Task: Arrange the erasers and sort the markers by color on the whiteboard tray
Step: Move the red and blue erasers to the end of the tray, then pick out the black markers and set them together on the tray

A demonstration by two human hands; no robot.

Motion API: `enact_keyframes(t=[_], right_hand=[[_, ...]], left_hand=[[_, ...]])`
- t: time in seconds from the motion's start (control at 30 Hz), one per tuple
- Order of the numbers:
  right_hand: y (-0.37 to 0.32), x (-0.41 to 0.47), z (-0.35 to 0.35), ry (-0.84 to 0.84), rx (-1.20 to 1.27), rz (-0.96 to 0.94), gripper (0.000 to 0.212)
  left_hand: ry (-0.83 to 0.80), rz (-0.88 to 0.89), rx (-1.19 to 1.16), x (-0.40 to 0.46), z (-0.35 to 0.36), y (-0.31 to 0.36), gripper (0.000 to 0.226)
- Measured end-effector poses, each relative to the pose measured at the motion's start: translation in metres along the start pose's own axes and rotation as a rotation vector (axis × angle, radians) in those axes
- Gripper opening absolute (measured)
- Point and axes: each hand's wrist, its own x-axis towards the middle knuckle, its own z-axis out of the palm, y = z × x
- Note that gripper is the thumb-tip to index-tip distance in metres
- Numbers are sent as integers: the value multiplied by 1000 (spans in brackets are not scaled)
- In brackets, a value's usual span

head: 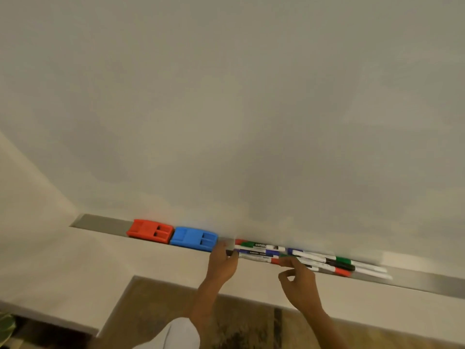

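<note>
Erasers (pixel 171 234) sit paired left of the unsorted markers (pixel 302 258); left hand (pixel 222 263) grips a marker end, right hand (pixel 299 280) pinches empty.

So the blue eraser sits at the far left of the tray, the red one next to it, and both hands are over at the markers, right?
Not quite: the order is reversed. In the head view the red eraser sits furthest left on the tray, with the blue eraser next to it on its right. The rest holds: the left hand and right hand are both at the markers.
</note>
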Motion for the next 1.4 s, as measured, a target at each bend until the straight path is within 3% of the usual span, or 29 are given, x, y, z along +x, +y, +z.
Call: enact_keyframes(t=[0.17,0.37,0.6,0.77,0.83,1.0,1.07,1.13,1.23,1.3,1.4], right_hand=[[10,16,-1,-113,-93,-10,47],[18,25,13,-269,-234,-90,55],[25,39,10,-294,-394,-270,51],[30,47,-1,-165,-385,-504,27],[32,49,-8,-122,-334,-514,25],[33,51,-27,-89,-211,-387,17],[34,46,-32,-72,-146,-318,15],[36,40,-37,-78,-100,-270,19],[51,33,-56,-115,20,-226,33],[75,31,-82,-7,31,-174,33],[126,39,-126,244,-293,-99,20]], left_hand=[[70,-134,80,5,17,0,44],[232,-161,110,12,35,3,45],[418,-169,-269,1,38,14,9],[366,-51,-530,-6,52,44,9],[334,-21,-629,-4,63,58,15],[247,-97,-661,3,101,85,29],[143,-120,-600,0,118,88,29],[12,-81,-452,-9,133,88,27],[-9,-57,-432,-19,135,84,27],[-26,-60,-536,-18,124,80,24],[-76,-68,-628,-19,111,77,25]])
